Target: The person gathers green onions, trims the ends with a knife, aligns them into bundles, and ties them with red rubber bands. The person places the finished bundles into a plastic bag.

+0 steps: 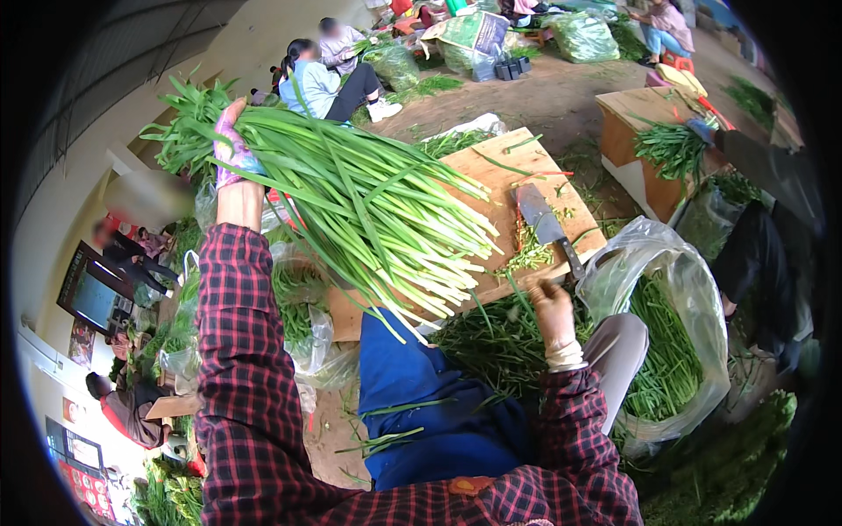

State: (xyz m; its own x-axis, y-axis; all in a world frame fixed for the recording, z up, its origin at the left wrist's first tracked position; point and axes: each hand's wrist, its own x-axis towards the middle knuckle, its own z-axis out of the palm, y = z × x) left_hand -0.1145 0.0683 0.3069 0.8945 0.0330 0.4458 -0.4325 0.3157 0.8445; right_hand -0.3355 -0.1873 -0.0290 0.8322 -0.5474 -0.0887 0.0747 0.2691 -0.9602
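Observation:
My left hand (233,148), in a pink and purple patterned glove, grips a large bunch of long green garlic chives (368,197) near its leafy end. The pale cut ends fan out over a wooden board (487,171). On the board lies a cleaver (541,220), its dark handle towards me, beside chopped pale trimmings (526,253). Just off the board's near edge hangs my right hand (552,312) in a light glove, fingers curled. Whether it pinches a loose leaf cannot be made out. Loose green leaves (500,335) are heaped below it.
A clear plastic bag (707,315) of chives stands right of my knee. Blue cloth (421,407) covers my lap. At the right, a co-worker's gloved hand (700,131) holds chives beside another wooden stand (618,128). Filled bags (582,39) and seated people are farther back.

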